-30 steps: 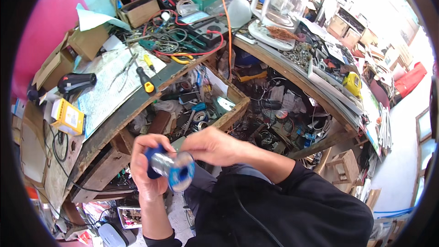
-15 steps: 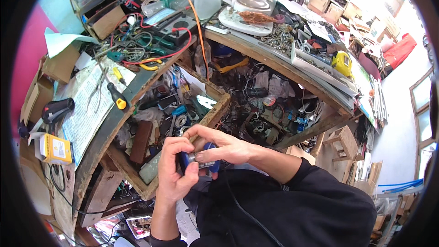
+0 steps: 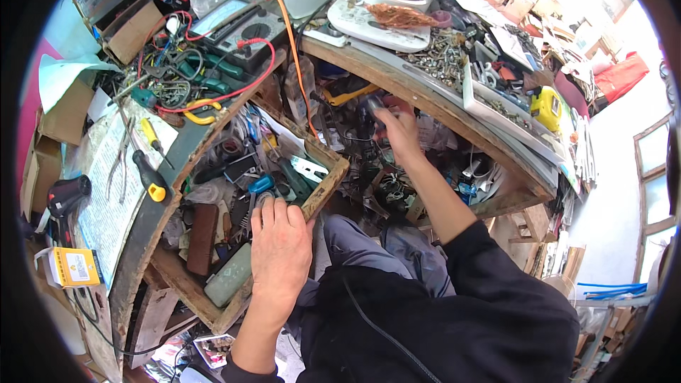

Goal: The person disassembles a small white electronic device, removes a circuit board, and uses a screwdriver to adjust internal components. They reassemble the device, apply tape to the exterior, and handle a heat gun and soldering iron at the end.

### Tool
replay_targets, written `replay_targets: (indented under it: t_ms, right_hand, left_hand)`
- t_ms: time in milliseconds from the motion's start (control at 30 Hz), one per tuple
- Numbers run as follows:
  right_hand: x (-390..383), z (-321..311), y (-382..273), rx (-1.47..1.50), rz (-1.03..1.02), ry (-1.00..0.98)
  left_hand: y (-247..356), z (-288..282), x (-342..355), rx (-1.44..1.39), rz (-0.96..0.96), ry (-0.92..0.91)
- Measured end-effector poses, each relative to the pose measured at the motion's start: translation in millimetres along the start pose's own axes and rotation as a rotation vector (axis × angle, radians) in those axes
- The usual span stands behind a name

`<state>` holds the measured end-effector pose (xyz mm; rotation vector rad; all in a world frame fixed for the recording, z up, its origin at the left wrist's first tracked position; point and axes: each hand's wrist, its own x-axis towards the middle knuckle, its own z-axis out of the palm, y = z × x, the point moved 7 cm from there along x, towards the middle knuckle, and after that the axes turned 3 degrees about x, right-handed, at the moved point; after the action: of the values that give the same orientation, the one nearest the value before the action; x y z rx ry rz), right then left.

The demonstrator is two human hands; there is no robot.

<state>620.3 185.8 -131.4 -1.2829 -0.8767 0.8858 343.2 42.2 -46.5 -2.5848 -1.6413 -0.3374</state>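
My left hand (image 3: 279, 245) lies across the front wall of a wooden drawer (image 3: 330, 188), fingers stretched over the rim and holding nothing. Under the right-hand tabletop reaches my right hand (image 3: 401, 128), its fingers closed round a dark rounded object (image 3: 369, 108). Blur and shade hide what kind it is. The pulled-out drawer holds a brown block (image 3: 203, 240), a grey-green oblong case (image 3: 229, 274), a small blue item (image 3: 262, 184) and many loose tools. Below my right hand is a heap of cables and parts (image 3: 394, 188).
A black-and-yellow screwdriver (image 3: 149, 176) and pliers (image 3: 122, 159) lie on the left bench. An orange cord (image 3: 291, 42) hangs down between the benches. On the right bench stand a white scale (image 3: 383, 25), a yellow tape measure (image 3: 546, 108) and a white tray (image 3: 496, 103) of small parts.
My hands have parted from around a blue-and-silver object. The left has come down onto the drawer's front wall; the right has moved away under the tabletop with a dark object.
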Motion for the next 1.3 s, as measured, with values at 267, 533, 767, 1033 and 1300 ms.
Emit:
replay_targets:
  t_ms: [267,533,767,1033,1300]
  right_hand:
    - [155,90,79,-1.012,-0.338,-0.422]
    - [184,161,140,-1.211,-0.695,-0.885]
    - [195,156,231,-1.528,-1.047,-0.786]
    - [191,137,222,-1.242,-1.107,-0.987]
    - [193,122,155,-1.318,-0.818,-0.934]
  left_hand:
    - [-2,5,5,-0.084,-0.006,-0.060]
    - [-5,9,7,-0.133,-0.041,-0.144]
    - [-7,4,13,-0.134,-0.027,-0.164]
    - [-5,5,0,-0.043,0.006,-0.058]
    - [-1,12,-14,-0.063,-0.055,0.093]
